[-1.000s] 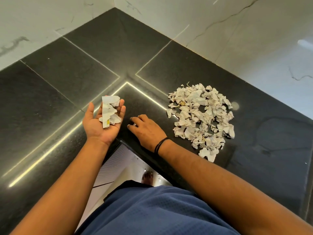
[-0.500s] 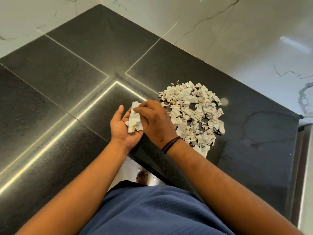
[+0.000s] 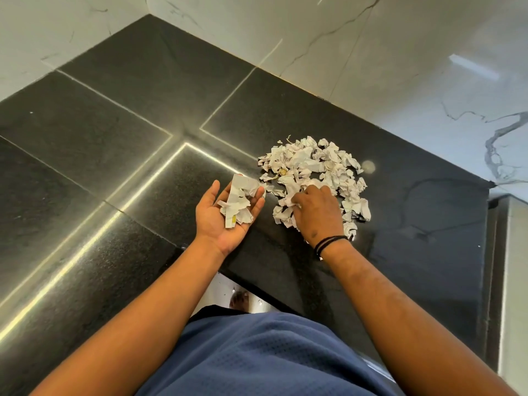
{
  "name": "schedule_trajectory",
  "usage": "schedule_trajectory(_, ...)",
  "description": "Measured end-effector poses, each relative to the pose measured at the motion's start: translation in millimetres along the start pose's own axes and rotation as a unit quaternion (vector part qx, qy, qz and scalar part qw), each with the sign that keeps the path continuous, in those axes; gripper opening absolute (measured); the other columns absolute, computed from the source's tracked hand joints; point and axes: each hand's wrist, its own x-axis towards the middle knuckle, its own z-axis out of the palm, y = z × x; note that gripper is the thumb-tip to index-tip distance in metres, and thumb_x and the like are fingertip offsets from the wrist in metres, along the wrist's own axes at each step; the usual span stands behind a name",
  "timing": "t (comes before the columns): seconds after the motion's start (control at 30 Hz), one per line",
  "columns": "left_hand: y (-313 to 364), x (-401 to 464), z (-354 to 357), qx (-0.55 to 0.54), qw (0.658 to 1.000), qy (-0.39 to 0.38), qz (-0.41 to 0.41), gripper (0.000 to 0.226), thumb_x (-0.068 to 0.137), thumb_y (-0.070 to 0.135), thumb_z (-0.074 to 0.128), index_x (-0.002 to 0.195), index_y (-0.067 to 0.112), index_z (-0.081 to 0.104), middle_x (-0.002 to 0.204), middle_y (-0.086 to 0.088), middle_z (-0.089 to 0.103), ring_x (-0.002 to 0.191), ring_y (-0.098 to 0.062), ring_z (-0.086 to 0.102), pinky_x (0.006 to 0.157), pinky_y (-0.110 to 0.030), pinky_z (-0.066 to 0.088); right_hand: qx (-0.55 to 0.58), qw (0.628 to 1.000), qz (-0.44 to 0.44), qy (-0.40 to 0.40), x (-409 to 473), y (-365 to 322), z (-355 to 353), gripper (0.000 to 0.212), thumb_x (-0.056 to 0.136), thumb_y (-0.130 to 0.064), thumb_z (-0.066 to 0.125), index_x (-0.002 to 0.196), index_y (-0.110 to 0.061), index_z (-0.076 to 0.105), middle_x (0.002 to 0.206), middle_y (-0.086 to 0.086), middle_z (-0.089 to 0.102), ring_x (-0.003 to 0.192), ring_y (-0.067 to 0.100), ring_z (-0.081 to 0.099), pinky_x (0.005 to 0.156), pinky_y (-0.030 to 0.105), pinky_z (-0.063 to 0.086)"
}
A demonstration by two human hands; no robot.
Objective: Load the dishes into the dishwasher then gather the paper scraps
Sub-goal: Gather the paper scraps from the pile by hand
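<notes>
A: Left hand (image 3: 228, 217)?
B: Palm up, flat, fingers spread, a tray for collected scraps (image 3: 239, 202). Keeps the other hand free.
A: Right hand (image 3: 318, 212)?
B: Fingers curled down, pinching into the paper scrap pile (image 3: 314, 172) at 3 o'clock of the left hand.
A: Surface?
B: Glossy black stone table (image 3: 128, 144), seams glinting; white marble wall (image 3: 371, 52) from 12 to 3 o'clock.

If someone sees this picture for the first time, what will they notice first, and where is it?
The eye goes first to the pile of paper scraps, pale against the black counter, right of centre. Next, the right hand lies on the pile's near edge, fingers curled into the scraps. Beside it, the left hand is held palm up with a few scraps resting in it.
</notes>
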Motion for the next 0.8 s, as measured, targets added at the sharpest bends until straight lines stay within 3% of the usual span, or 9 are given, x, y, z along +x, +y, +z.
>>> schedule_trajectory(0.17, -2, 4, 1, 0.007, 1.0, 0.009, 0.0, 0.056, 0.099, 0.043, 0.05, 0.144, 0.011, 0.053, 0.138, -0.025, 0.059, 0.126, -0.045, 0.058, 0.104, -0.052, 0.049, 0.124, 0.982, 0.03, 0.137, -1, -18, -16, 0.008, 0.087, -0.02, 0.071, 0.093, -0.016, 0.076, 0.086, 0.003, 0.064, 0.085, 0.027, 0.054, 0.07, 0.042, 0.049)
schedule_trajectory(0.3, -5, 7, 7, 0.009, 1.0, -0.006, -0.003, 0.064, 0.098, 0.047, 0.048, 0.148, 0.007, 0.048, 0.125, -0.023, 0.066, 0.107, -0.036, 0.067, 0.095, -0.046, 0.054, 0.187, 0.964, -0.043, 0.185, -9, -62, -29, 0.012, 0.081, -0.015, 0.076, 0.093, -0.017, 0.076, 0.085, 0.002, 0.065, 0.082, 0.025, 0.055, 0.066, 0.038, 0.046)
schedule_trajectory(0.37, -7, 6, 9, 0.008, 0.999, -0.024, -0.019, 0.063, 0.1, 0.05, 0.044, 0.139, 0.002, 0.054, 0.111, -0.021, 0.07, 0.099, -0.033, 0.071, 0.089, -0.045, 0.059, 0.189, 0.966, -0.089, 0.154, -11, -77, -29, 0.02, 0.081, -0.017, 0.073, 0.101, -0.017, 0.075, 0.088, 0.004, 0.064, 0.085, 0.027, 0.055, 0.067, 0.041, 0.048)
schedule_trajectory(0.43, -6, 7, 7, 0.001, 0.999, -0.035, -0.019, 0.06, 0.101, 0.052, 0.042, 0.131, 0.004, 0.059, 0.114, -0.02, 0.07, 0.103, -0.034, 0.071, 0.092, -0.048, 0.058, 0.209, 0.966, -0.103, 0.115, -13, -78, -28, 0.036, 0.082, -0.02, 0.063, 0.117, -0.016, 0.069, 0.098, 0.006, 0.062, 0.09, 0.026, 0.056, 0.072, 0.042, 0.051)
schedule_trajectory(0.5, -1, 10, 3, -0.012, 0.999, -0.035, -0.013, 0.059, 0.1, 0.051, 0.044, 0.135, 0.006, 0.06, 0.128, -0.021, 0.065, 0.114, -0.037, 0.066, 0.101, -0.051, 0.053, 0.245, 0.959, -0.065, 0.129, -12, -65, -28, 0.041, 0.085, -0.022, 0.052, 0.123, -0.014, 0.064, 0.105, 0.006, 0.062, 0.095, 0.023, 0.057, 0.078, 0.036, 0.051)
schedule_trajectory(0.6, 6, 12, -3, -0.02, 1.0, -0.022, 0.008, 0.055, 0.1, 0.047, 0.045, 0.108, 0.003, 0.078, 0.135, -0.023, 0.062, 0.123, -0.04, 0.061, 0.095, -0.053, 0.055, 0.223, 0.962, 0.036, 0.151, -1, -26, -22, 0.033, 0.09, -0.014, 0.056, 0.121, -0.012, 0.066, 0.111, 0.008, 0.061, 0.103, 0.023, 0.053, 0.086, 0.036, 0.049)
schedule_trajectory(0.67, 7, 10, -4, -0.022, 0.999, -0.02, 0.015, 0.054, 0.1, 0.045, 0.045, 0.098, 0.005, 0.081, 0.135, -0.02, 0.062, 0.124, -0.039, 0.06, 0.091, -0.053, 0.057, 0.148, 0.978, 0.098, 0.105, 10, 2, -13, 0.034, 0.092, -0.02, 0.059, 0.126, -0.015, 0.062, 0.117, 0.008, 0.058, 0.109, 0.027, 0.05, 0.089, 0.038, 0.047)
schedule_trajectory(0.8, 6, 8, -5, -0.016, 1.0, -0.011, 0.01, 0.053, 0.1, 0.045, 0.045, 0.102, 0.005, 0.08, 0.129, -0.022, 0.066, 0.123, -0.038, 0.06, 0.092, -0.053, 0.057, 0.07, 0.987, 0.139, -0.028, 24, 31, 0, 0.037, 0.096, -0.033, 0.056, 0.132, -0.022, 0.057, 0.124, 0.008, 0.058, 0.115, 0.033, 0.048, 0.091, 0.045, 0.045)
